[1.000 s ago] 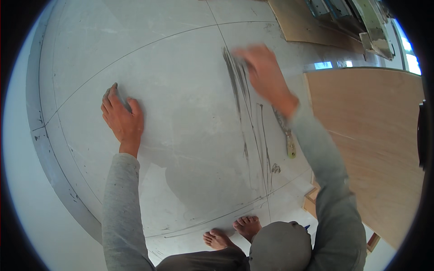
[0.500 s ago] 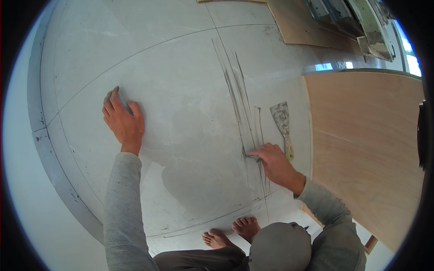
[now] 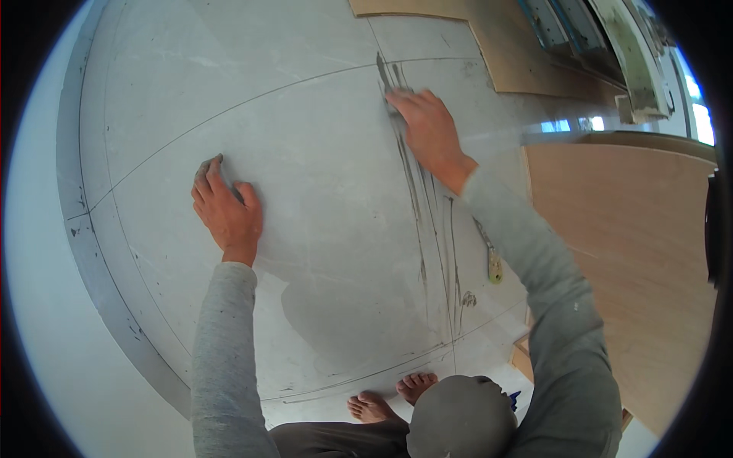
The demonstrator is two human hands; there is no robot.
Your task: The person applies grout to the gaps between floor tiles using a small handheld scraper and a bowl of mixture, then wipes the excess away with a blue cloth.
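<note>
My left hand rests on the large pale grey floor tile, fingers apart and slightly bent, tips smudged grey. My right hand is closed near the top of long dark grey streaks that run along a tile joint. Its fingers press down on something small and grey that I cannot make out. Partly behind my right sleeve lies a putty knife with a pale handle and smeared blade. A small dark smudge is below it.
A large wooden panel fills the right. A brown board and a stack of metal pieces sit at the upper right. A white wall curves along the left. My bare feet are at the bottom.
My right hand went down along the streaks half a second ago and has come back up. The whole view has shifted a little; my left hand stays on the tile.
</note>
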